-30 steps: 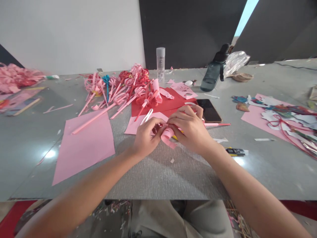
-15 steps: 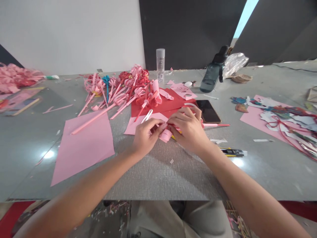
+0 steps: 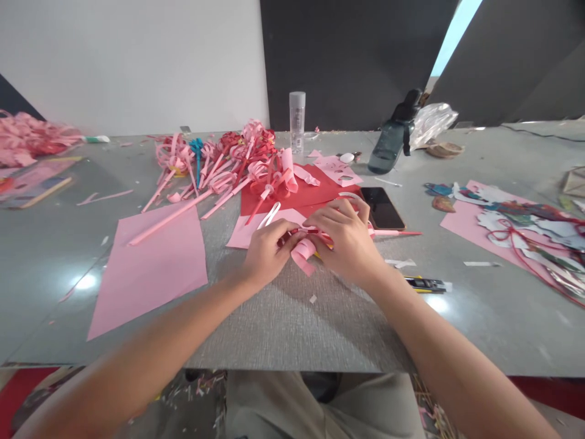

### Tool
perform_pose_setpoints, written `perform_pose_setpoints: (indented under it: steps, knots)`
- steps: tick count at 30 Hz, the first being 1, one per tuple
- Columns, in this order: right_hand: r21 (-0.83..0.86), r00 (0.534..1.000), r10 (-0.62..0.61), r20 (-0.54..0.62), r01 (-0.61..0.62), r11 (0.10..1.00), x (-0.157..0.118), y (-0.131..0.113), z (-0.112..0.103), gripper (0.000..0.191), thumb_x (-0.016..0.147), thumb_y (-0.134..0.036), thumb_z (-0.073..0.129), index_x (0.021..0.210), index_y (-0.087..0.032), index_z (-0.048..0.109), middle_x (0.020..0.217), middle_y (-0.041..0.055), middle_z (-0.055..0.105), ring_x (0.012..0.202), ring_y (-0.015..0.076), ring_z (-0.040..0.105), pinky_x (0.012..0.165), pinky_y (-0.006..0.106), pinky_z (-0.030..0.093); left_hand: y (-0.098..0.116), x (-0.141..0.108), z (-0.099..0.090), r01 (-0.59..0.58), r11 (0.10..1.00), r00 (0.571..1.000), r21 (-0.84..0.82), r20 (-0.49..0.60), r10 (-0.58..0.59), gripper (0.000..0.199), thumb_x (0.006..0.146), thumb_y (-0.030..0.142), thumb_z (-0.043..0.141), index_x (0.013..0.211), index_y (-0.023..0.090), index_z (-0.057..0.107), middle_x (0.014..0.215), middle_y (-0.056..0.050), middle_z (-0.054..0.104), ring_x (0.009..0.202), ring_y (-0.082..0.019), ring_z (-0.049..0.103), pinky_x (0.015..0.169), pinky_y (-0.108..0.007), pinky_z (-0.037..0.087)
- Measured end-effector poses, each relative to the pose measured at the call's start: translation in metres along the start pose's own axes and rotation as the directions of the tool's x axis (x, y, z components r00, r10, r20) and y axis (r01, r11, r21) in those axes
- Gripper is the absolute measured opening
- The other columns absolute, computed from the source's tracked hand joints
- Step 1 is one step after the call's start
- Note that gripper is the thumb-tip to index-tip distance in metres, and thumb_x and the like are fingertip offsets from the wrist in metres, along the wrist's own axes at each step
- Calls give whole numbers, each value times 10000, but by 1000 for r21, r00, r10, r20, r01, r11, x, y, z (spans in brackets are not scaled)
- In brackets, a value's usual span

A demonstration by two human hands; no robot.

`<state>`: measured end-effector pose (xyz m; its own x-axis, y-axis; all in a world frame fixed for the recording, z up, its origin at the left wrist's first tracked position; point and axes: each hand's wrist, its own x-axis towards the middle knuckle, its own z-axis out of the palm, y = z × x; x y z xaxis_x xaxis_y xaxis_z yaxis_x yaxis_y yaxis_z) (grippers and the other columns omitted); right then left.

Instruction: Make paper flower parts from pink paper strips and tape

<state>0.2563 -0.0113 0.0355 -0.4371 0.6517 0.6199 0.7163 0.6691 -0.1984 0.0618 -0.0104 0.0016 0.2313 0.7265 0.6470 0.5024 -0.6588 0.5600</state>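
Works over a grey table point(image 3: 256, 341), both hands meeting near centre. With left hand point(image 3: 267, 253), pinches thumb and fingers together on a curled pink paper strip point(image 3: 302, 249); with right hand point(image 3: 350, 244), clamps on the same work from the right, exact contact partly hidden by knuckles. Shows a slim red piece point(image 3: 311, 231) between the fingertips, just beyond the curl. Hangs loose toward the near side, at the strip's free end.

To the right, just past the right hand: pink stick with red tip point(image 3: 388, 233), phone point(image 3: 382, 208) farther off, box cutter point(image 3: 426, 285) nearer. To the left: large pink sheet point(image 3: 150, 274), one long pink stick point(image 3: 169, 219) lying across its far part. Beyond the hands: red sheet point(image 3: 320, 194), heap of paper-loop flowers point(image 3: 228, 158), capped clear bottle point(image 3: 297, 125) upright.
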Motion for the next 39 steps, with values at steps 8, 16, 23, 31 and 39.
perform_pose_setpoints:
  steps: [8, 16, 23, 31, 39]
  knots:
    - [-10, 1000, -25, 10, 25, 1000, -1, -2, 3, 124, 916, -152, 635, 901, -250, 708, 964, -6, 783, 1030, 245, 589, 1063, 457, 265, 3, 1, -1, 3, 999, 1000, 31, 27, -4, 278, 1014, 338, 605, 785, 185, 642, 668, 18, 634, 593, -114, 547, 556, -247, 400]
    - [-9, 999, -36, 0, 36, 999, 1, -2, -1, 135, 971, -199, 600, 924, -237, 721, 947, -4, 774, 1026, 233, 581, 1064, 448, 250, 4, 2, -6, -112, 993, 991, 19, -76, 113, 129, 963, 313, 646, 976, 185, 642, 820, -14, 688, 659, -122, 616, 620, -256, 493]
    - [-46, 997, -74, -16, 73, 996, 1, -9, -6, 130, 957, -173, 605, 935, -240, 713, 948, -5, 768, 1053, 234, 578, 1073, 447, 246, 5, 5, -9, -271, 962, 955, 18, -119, 271, 69, 980, 220, 618, 1031, 193, 656, 932, -46, 734, 693, -115, 622, 619, -247, 511]
    - [-44, 997, -75, 28, 76, 996, 0, -11, -7, 135, 951, -157, 605, 917, -240, 705, 964, 15, 774, 1049, 257, 579, 1079, 470, 248, 11, 1, -9, -181, 983, 979, -29, -106, 177, 58, 980, 205, 630, 991, 194, 685, 893, -30, 727, 744, -124, 653, 672, -261, 536]
    - [-24, 998, -54, 21, 54, 998, 1, -7, -6, 170, 998, -197, 584, 989, -268, 737, 1053, -2, 791, 1093, 260, 570, 1079, 495, 234, 12, 2, -7, -123, 989, 988, -83, -108, 114, 48, 965, 200, 661, 990, 194, 702, 915, -27, 751, 727, -109, 655, 693, -248, 550]
